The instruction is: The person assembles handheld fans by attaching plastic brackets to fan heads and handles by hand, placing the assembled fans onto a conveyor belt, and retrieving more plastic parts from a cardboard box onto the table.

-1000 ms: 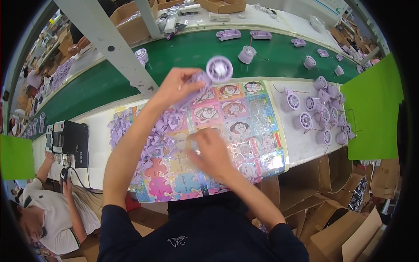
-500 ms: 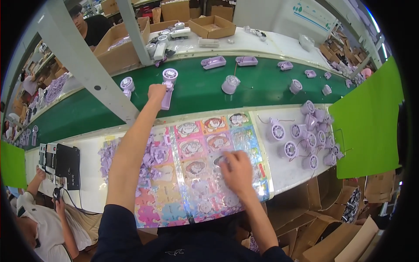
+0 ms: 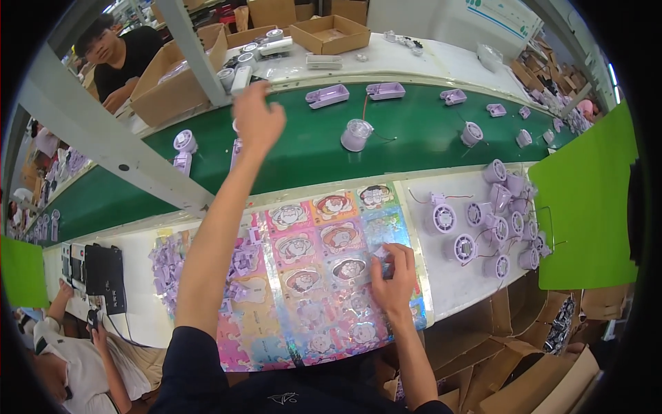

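My left hand point(image 3: 258, 121) is over the green conveyor belt point(image 3: 296, 141), empty, with its fingers apart. Beneath and beside it lies a lavender fan part, mostly hidden by the hand and forearm. Above the colourful printed mat point(image 3: 283, 317), my right hand point(image 3: 394, 281) pinches a small lavender plastic piece point(image 3: 380, 253) between thumb and fingers. A pile of similar small lavender pieces point(image 3: 241, 261) lies on the mat's left side, partly behind my left forearm.
Several round lavender fan heads point(image 3: 463, 247) with wires stand at the table's right. Along the belt sit a fan head point(image 3: 356, 134) and lavender trays point(image 3: 327, 96). A white post point(image 3: 124, 131) rises at the left. One person point(image 3: 117, 58) is across the belt; another point(image 3: 76, 352) sits left.
My left hand has let go of the lavender fan part and lifted away, fingers spreading. My right hand has shifted slightly right, and the small piece now shows. The view has turned a little.
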A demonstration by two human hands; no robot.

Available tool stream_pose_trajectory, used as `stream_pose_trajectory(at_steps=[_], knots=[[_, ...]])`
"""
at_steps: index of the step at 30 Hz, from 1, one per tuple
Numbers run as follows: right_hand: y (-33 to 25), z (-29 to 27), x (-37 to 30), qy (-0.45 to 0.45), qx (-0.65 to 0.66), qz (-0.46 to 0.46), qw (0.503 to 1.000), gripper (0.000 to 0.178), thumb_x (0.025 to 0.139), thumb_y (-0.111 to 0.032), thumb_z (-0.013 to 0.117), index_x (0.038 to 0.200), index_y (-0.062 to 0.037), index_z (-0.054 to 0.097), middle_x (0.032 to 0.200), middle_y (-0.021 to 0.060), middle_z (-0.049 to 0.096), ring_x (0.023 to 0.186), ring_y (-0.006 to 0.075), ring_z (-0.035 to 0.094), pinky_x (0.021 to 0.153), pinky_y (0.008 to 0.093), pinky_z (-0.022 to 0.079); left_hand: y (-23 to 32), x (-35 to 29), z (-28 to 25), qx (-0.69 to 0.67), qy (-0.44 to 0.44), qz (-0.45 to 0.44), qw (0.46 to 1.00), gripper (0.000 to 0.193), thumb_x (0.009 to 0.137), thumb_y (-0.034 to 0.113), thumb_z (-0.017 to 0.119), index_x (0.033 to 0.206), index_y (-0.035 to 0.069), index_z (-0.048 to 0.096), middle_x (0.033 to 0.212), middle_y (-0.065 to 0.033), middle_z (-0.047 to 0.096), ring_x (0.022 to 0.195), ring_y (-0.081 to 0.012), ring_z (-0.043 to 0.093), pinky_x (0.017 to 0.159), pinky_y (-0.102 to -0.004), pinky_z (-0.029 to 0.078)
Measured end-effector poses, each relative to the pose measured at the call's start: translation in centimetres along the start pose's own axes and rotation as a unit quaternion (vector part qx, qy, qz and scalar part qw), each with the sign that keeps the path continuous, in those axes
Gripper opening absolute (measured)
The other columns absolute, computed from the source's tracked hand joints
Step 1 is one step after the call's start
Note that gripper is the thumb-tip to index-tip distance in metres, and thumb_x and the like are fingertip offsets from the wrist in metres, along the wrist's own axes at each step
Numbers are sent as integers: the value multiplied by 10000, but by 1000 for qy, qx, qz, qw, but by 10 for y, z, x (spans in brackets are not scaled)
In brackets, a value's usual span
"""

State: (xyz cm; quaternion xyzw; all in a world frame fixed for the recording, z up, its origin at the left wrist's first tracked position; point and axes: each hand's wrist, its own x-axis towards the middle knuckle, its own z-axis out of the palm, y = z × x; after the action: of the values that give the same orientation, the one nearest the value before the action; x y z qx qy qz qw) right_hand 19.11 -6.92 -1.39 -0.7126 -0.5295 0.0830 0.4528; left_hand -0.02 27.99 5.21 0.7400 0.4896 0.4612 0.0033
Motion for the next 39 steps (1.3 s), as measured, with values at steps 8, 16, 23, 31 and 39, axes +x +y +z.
stream_pose_trajectory(at_steps=[8, 16, 23, 31, 39], knots=[[2, 1, -2, 52, 39, -5, 998, 291, 797, -19, 705, 1080, -7, 642, 1110, 157, 609, 804, 252, 613, 708, 344, 531, 85, -46, 104, -79, -390, 116, 910, 478, 843, 276, 742, 1290, 219, 583, 1361, -183, 453, 1171, -429, 571, 987, -491, 496], [10, -4, 0, 45, 48, -6, 998, 252, 802, 20, 641, 1054, 7, 646, 1183, 175, 629, 838, 270, 645, 712, 342, 542, 118, -76, 31, -423, -428, -230, 765, 236, 995, 270, 629, 1210, 174, 620, 1243, -129, 517, 843, -201, 640, 692, -350, 555], [4, -4, -3, 66, 105, -20, 992, 220, 804, 45, 663, 1019, 7, 639, 1163, 152, 632, 777, 195, 642, 661, 292, 524, 111, -177, -79, -617, -297, -346, 641, 550, 837, 1, 720, 1324, 109, 488, 1118, -88, 625, 1001, -230, 673, 662, -334, 581], [8, -4, -18, 39, 212, 97, 972, 238, 881, -20, 688, 1113, -2, 639, 930, 48, 661, 778, 137, 633, 694, 274, 515, 124, -246, -139, -613, -338, -430, 570, 385, 1005, 190, 546, 1367, 84, 466, 1014, -140, 659, 742, -295, 725, 495, -323, 549], [-64, -21, -34, -197, 470, 156, 846, 289, 961, -6, 607, 1246, -10, 656, 1025, 7, 630, 915, 84, 599, 802, 243, 496, 118, -268, -142, -569, -321, -411, 635, 313, 975, 177, 624, 1267, 68, 598, 1093, -52, 660, 965, -135, 650, 773, -286, 534]])
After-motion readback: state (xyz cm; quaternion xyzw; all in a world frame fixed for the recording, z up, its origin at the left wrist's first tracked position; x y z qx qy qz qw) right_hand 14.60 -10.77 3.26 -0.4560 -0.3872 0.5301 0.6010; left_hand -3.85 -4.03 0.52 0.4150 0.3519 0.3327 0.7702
